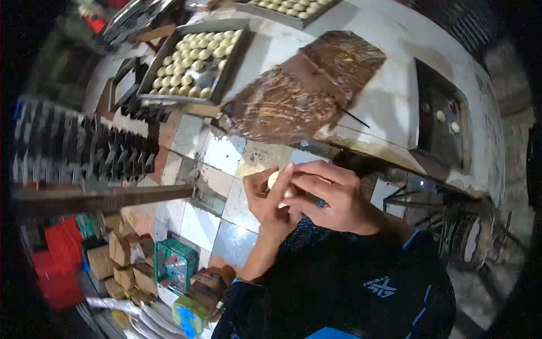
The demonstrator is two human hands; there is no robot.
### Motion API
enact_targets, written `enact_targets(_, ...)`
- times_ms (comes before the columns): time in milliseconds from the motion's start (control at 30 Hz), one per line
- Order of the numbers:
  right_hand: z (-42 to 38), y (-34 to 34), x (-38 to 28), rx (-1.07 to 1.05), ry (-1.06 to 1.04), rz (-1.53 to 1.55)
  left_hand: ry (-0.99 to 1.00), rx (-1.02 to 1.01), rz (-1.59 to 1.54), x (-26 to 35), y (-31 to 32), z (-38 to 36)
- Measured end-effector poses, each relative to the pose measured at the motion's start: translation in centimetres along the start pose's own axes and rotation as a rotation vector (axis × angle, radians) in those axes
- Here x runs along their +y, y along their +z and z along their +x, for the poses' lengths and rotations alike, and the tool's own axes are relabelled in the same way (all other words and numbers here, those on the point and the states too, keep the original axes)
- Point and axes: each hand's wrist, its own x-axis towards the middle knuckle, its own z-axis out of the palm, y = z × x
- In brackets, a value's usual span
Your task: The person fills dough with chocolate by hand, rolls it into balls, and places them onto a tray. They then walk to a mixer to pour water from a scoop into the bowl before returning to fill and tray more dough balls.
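Observation:
A small pale dough ball (273,179) is held up in front of my chest, partly hidden by fingers. My left hand (263,204) cups it from the left, fingers curled around it. From the right, my right hand (341,195) closes over it with bent fingers and thumb, pressing at the dough. Both hands are in the air over the tiled floor, short of the table edge. A large tray (175,99) at the upper left holds many similar round pale balls in rows, with a gap near its right side.
A brown plastic sheet (282,104) lies over the white table (389,110). On the right stands a dark tray (437,141) with a few balls; another filled tray (271,14) is at the back. Stacked dark racks (84,144), a wooden beam (113,199) and a green crate (169,243) are left.

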Motion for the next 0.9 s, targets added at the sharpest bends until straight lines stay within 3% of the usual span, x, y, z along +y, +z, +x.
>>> enact_targets(67, -1.0, -2.1, 1.5, 0.063, 0.006, -0.047, -0.153, 0.056, -0.477, 0.8, 2.7, 1.1)
enact_targets(100, -1.2, -3.6, 2.2, 0.099, 0.011, -0.032, -0.330, 0.005, -0.798, 2.2, 3.7, 2.0)
enact_targets(133, -1.5, -5.2, 2.9, 0.136, 0.015, -0.015, -0.389, -0.102, -0.992, 2.3, 4.8, 2.4)
enact_targets(233, -2.2, -10.7, 4.1, 0.132, 0.432, 0.283, -0.344, -0.163, -1.272, 4.4, 9.7, 3.8)
enact_targets(267, -2.7, -12.3, 4.9, 0.100, 0.589, 0.436, -0.173, -0.224, -1.159, 3.8, 11.6, 4.2)
enact_targets(300, -3.6, -13.3, 6.0, 0.129, 0.597, 0.433, -0.076, -0.259, -1.061, 4.3, 13.3, 5.2)
enact_targets(367, -5.7, -14.7, 8.5, 0.355, 0.365, 0.508, 0.039, -0.241, -0.915, 6.0, 16.7, 6.7)
enact_targets(400, -6.2, -15.8, 9.3, 0.376, 0.227, 0.383, 0.055, -0.184, -0.863, 7.0, 18.5, 7.2)
enact_targets(467, -6.6, -18.3, 9.8, 0.394, 0.140, -0.002, -0.061, -0.062, -0.823, 9.6, 22.2, 7.7)
enact_targets(500, -7.2, -19.5, 9.8, 0.382, 0.205, -0.065, -0.050, -0.085, -0.866, 10.6, 23.9, 8.2)
enact_targets(600, -9.5, -23.2, 12.2, 0.505, 0.160, -0.033, -0.104, -0.312, -1.017, 13.0, 28.2, 8.8)
enact_targets(667, -11.0, -24.7, 13.8, 0.476, 0.207, 0.149, -0.002, -0.638, -1.068, 13.5, 30.7, 10.2)
enact_targets(700, -12.9, -23.5, 15.7, 0.573, 0.164, 0.144, 0.048, -0.569, -1.127, 13.7, 32.6, 9.6)
enact_targets(733, -14.5, -22.5, 17.2, 0.673, 0.118, 0.138, 0.224, -0.525, -1.109, 13.7, 34.1, 10.0)
enact_targets(767, -14.1, -25.8, 16.0, 0.369, 0.397, 0.002, 0.150, -0.515, -0.934, 14.0, 34.6, 9.7)
enact_targets(800, -14.8, -27.1, 16.4, 0.177, 0.479, -0.112, 0.081, -0.499, -0.759, 14.3, 34.8, 9.4)
enact_targets(867, -15.0, -28.1, 15.4, 0.349, 0.623, -0.262, -0.022, -0.712, -0.251, 13.8, 35.9, 8.2)
enact_targets(900, -14.9, -28.2, 15.4, 0.355, 0.637, -0.272, -0.276, -0.789, -0.590, 12.2, 37.1, 6.4)
